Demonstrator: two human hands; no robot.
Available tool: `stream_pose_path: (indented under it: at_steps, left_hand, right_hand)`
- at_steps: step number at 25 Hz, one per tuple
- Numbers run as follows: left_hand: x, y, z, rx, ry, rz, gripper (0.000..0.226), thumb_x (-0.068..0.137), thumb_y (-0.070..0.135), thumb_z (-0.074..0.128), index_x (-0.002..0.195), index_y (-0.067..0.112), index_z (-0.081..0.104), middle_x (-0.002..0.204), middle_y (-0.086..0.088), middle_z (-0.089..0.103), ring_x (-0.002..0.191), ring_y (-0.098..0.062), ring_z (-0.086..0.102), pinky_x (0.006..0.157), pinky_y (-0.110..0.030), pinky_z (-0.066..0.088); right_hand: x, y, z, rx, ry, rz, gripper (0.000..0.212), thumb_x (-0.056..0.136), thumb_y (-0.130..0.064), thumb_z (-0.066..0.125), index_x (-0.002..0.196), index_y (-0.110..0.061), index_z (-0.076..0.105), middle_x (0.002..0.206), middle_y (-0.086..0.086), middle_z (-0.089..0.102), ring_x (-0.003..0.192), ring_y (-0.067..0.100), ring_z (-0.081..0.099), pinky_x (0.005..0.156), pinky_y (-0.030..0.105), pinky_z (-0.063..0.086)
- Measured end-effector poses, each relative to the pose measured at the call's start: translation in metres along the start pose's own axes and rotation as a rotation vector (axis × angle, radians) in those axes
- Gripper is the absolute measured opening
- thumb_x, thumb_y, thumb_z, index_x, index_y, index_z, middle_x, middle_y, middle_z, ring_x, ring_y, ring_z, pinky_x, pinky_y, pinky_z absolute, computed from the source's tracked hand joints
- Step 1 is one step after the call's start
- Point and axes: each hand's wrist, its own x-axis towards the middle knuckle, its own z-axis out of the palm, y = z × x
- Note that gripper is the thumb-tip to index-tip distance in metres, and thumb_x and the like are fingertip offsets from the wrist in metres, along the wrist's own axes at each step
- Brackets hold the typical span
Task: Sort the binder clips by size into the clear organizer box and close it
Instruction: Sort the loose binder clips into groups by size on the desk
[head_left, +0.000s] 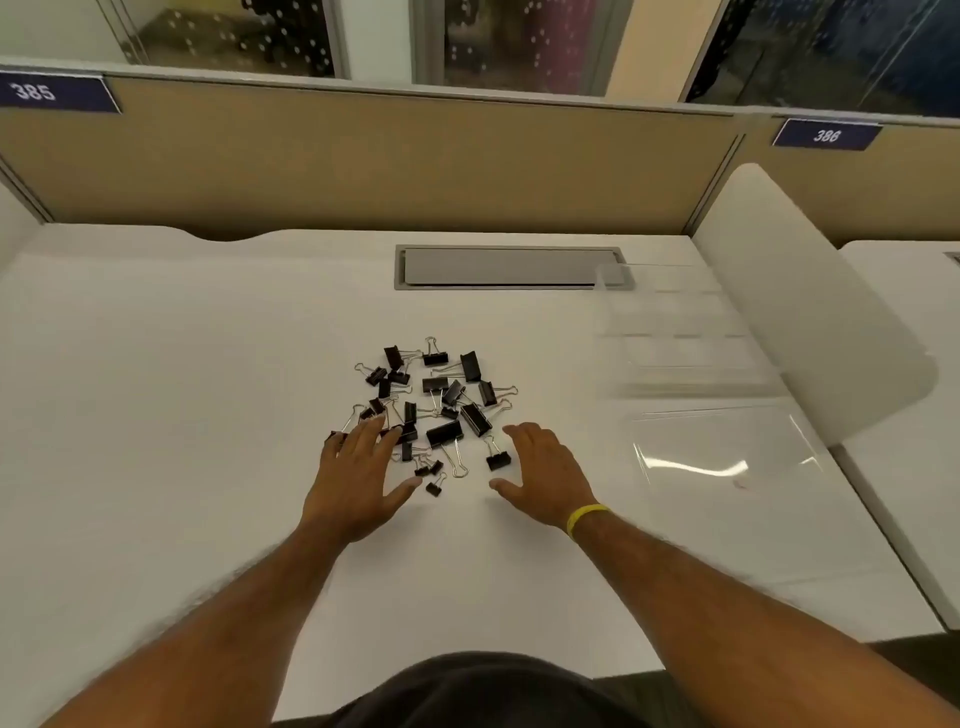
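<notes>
A white worktop (182, 364) fills the cubicle, with a grey cable hatch (506, 266) set into it near the back. Behind stands a tan fabric partition (363, 161) carrying blue number plates, 385 (52, 93) and 386 (826, 136). A white rounded side divider (810, 312) separates the neighbouring desk (904, 374). Glass panels (519, 41) rise above the partition

White desk (208, 415) w/ binder clips (436, 410), clear organizer box (675, 332).
</notes>
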Motion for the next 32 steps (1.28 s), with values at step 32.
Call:
stream_pose_path:
  at_steps: [32]
  left_hand:
    - [0.051,0.018,-0.016,-1.183,0.130,-0.461,0.012,0.094,0.020,0.059,0.100,0.013,0.068,0.078,-0.001,0.073,0.073,-0.010,0.071,0.071,-0.035,0.061]
  right_hand:
    - [0.066,-0.111,0.018,0.628,0.313,-0.061,0.034,0.079,-0.024,0.073,0.109,-0.021,0.056,0.102,-0.007,0.058,0.073,0.001,0.052,0.060,0.014,0.045]
